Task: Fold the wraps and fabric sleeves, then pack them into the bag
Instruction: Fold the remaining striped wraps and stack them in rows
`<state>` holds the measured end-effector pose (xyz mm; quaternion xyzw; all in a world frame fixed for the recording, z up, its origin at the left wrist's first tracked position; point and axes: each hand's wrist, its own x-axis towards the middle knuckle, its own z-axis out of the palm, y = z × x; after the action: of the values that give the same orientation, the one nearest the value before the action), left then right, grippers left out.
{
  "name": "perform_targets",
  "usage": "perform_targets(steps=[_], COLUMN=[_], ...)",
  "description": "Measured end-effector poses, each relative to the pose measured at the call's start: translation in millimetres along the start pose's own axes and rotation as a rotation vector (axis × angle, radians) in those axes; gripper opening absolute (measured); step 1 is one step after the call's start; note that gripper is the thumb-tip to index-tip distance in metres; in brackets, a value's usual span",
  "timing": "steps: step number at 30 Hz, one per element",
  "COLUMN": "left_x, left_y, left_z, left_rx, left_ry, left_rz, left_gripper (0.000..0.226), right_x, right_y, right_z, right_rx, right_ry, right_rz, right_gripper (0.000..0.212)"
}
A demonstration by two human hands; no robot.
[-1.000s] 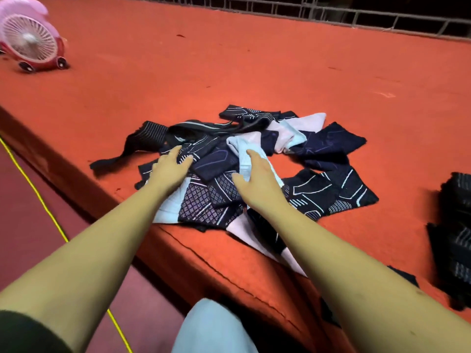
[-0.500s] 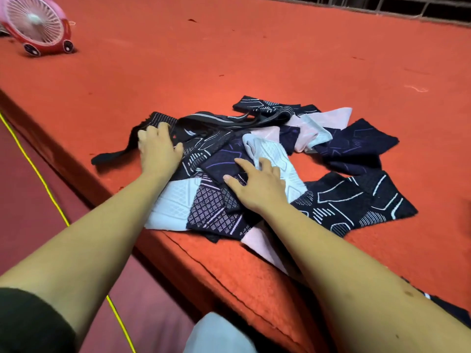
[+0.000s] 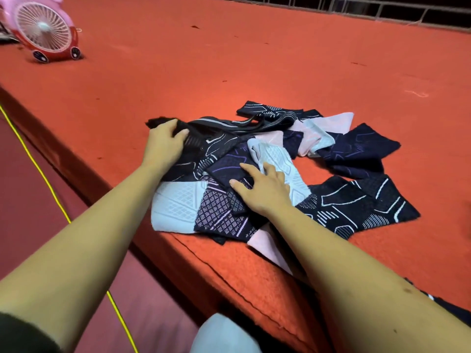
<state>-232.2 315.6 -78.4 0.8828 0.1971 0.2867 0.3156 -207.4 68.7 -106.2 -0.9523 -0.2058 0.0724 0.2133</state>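
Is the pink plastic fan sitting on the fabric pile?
No, the pink plastic fan stands on the orange felt table, far from the fabric pile.

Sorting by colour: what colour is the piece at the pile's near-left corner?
Pale blue piece, white lattice pattern; head view.

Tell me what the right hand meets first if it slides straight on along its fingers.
Right hand: the navy purple-lined sleeve under its fingers first; beyond, probably the black wrap the left hand grips.
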Motion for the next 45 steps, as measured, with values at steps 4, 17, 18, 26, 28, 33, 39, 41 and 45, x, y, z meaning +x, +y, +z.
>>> perform_targets(steps=[4, 17, 18, 26, 28, 33, 39, 41, 45], left_x=[-33.6, -177.4, -183.9, -235.1, -246.8, -268.7, -289.6, -292.9, -296.7], left_y=[68.2, 161.0, 162.8, 186.3, 186.8, 196.6, 190.2, 187.6, 184.0], left_z=[-11.9, -8.3, -9.5, 4.6, 10.6, 16.7, 7.6, 5.7, 3.3], left_rx=[-0.275, -0.754, -0.81, -1.044, -1.027, -1.158, -1.027, -1.059, -1.056], left_ry=[-0.213, -0.876, -0.879, -0.833, -0.89, -0.74, -1.034, -1.044, -1.153], left_rz=[0.161, 0.162, 0.08, -0.647, -0.618, -0.451, -0.236, -0.249, -0.272], left_gripper=[0.024, 0.02, 0.025, 0.057, 0.047, 0.022, 0.034, 0.037, 0.028], right_x=[-7.0, -104.4, -115.5, -214.0, -233.0, -254.9, -252.0, -250.2, -244.6], right_y=[2.6, 32.1, 38.6, 79.1, 84.8, 90.6, 90.8, 92.8, 97.3], right_z=[-24.9, -90.8, -95.8, -101.4, -99.0, -88.8, -94.6, -96.4, -108.6], right_rx=[0.416, 1.529, 1.489, 1.324, 1.275, 1.314, 1.417, 1.256, 1.126], right_ry=[-0.08, -0.314, -0.2, 0.035, -0.005, 0.025, 0.007, 0.124, 0.257], right_rz=[0.05, 0.222, 0.185, -0.058, -0.054, 0.158, 0.228, 0.184, 0.143], right_gripper=[0.048, 0.034, 0.026, 0.022, 0.022, 0.031, 0.038, 0.013, 0.002])
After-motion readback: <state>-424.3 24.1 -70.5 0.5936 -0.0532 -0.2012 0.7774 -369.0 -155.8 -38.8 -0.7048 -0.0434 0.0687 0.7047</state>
